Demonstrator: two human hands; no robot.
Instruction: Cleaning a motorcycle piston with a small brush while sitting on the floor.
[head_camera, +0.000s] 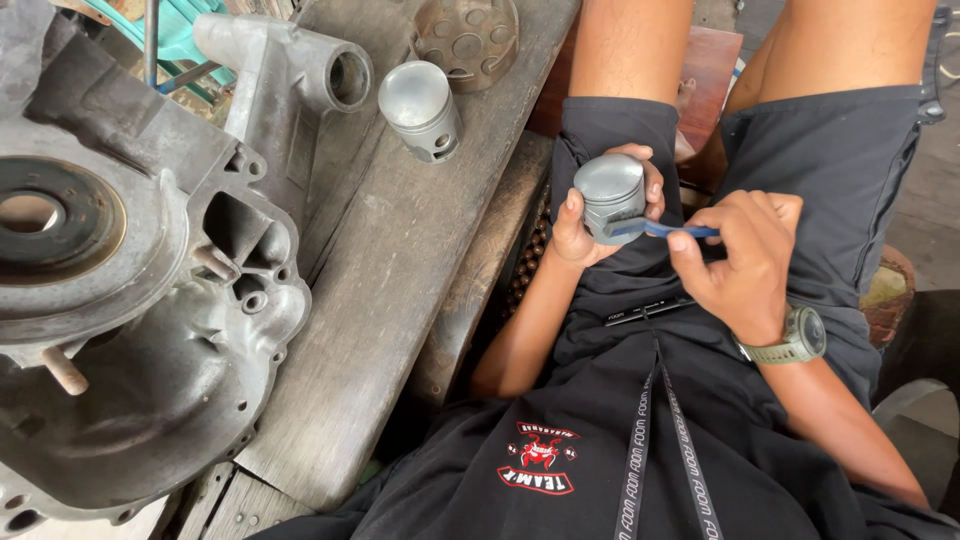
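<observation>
Left hand (585, 225) grips piston (612, 195); right hand (745, 255) pinches blue tool (665, 229); wooden bench (400, 260) beside.

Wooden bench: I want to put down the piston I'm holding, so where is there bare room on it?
The wooden bench has a bare strip between the engine casing and its right edge, below the spare piston. The near end by the casing's lower corner is also bare. The far end is crowded: spare piston, perforated disc, casing arm.
</observation>
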